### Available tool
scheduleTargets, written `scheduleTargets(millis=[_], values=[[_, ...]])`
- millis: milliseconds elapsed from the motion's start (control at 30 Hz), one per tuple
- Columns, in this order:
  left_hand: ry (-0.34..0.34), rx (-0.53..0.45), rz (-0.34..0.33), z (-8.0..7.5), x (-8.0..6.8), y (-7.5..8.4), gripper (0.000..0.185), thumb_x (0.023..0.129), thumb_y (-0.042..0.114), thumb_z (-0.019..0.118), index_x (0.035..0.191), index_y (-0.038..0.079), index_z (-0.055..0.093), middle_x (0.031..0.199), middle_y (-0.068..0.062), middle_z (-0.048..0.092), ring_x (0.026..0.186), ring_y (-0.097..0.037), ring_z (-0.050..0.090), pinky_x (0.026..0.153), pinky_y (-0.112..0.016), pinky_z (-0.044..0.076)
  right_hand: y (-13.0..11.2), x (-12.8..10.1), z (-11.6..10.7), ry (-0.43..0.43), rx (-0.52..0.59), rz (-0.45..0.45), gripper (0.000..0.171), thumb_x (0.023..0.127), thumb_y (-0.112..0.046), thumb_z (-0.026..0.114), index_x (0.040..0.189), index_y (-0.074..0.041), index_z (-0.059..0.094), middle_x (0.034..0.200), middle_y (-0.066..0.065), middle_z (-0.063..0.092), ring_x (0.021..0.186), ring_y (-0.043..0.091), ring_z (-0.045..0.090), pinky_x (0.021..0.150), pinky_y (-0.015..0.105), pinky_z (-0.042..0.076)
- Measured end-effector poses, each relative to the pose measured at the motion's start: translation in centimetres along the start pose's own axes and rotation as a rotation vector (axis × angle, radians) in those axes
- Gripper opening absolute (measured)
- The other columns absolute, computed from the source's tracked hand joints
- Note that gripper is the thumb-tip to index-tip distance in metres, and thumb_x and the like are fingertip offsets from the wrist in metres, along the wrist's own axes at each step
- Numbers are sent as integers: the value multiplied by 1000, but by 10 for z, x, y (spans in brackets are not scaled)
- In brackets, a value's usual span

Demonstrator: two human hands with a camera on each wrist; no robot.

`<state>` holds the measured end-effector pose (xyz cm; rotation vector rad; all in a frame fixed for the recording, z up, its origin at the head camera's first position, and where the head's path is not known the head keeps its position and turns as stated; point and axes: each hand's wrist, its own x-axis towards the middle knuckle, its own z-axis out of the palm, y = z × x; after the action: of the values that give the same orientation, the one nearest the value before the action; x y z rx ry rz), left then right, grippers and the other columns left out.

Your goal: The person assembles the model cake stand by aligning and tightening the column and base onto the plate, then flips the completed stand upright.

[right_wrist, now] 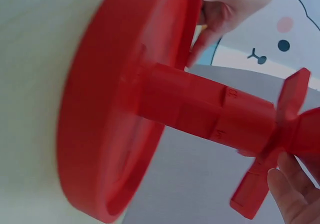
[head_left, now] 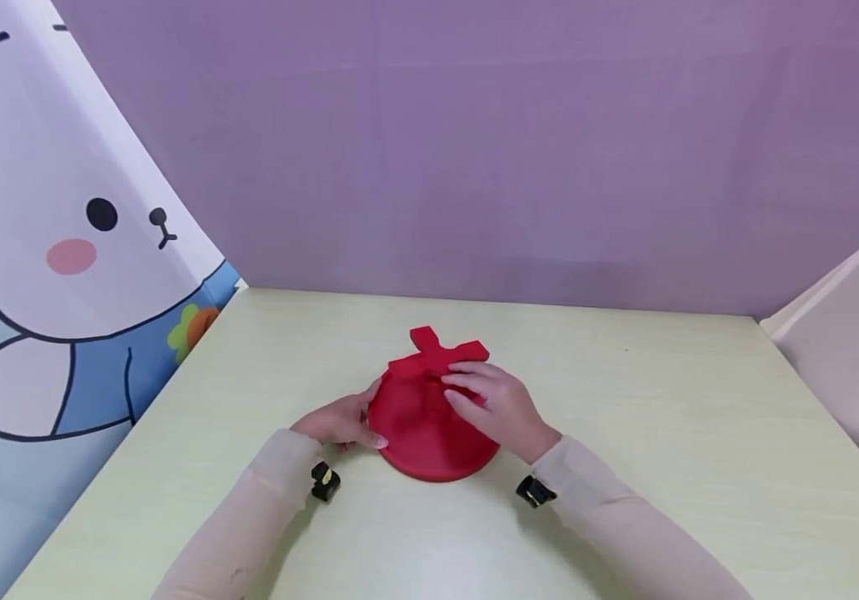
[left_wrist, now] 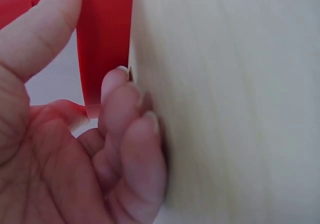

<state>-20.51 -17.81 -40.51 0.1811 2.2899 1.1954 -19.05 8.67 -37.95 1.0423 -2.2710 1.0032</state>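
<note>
On the pale table (head_left: 699, 458), a red round-based stand (head_left: 440, 446) sits between the left hand (head_left: 339, 419), which grips its rim (head_left: 432, 477) with thumb and forefinger, and the right hand (head_left: 504, 408), which touches the cross-shaped top (head_left: 436, 358); whether it pinches there is hard to tell.

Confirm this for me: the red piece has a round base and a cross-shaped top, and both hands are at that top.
Not both hands: the head view shows the left hand at the rim of the round base. Only the right hand is at the cross-shaped top. The rest is right.
</note>
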Motion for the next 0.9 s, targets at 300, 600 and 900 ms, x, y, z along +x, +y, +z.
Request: scheduleTargets(millis=[300,600,900], values=[[11,18,-20,0,1,-2,106,74,17,81,155,19,12,103,-10,55,52,-18,41,50,-27,38,11,28,-19,24,106,81,28,85,11,60,110,3,69,117,19,62,113,34,54,86,43,51],[31,17,-49,1,3,-2,107,72,17,83,155,20,15,106,-9,54,54,-19,42,50,-27,39,27,41,-21,-350,111,237,41,88,10,58,126,-4,63,138,22,46,136,43,28,96,52,43],[37,29,-63,2,2,-2,108,73,18,83,155,19,13,106,-9,53,54,-19,42,50,-27,39,26,42,-17,-379,29,115,37,86,10,60,118,-6,69,129,22,55,131,47,34,104,66,21]])
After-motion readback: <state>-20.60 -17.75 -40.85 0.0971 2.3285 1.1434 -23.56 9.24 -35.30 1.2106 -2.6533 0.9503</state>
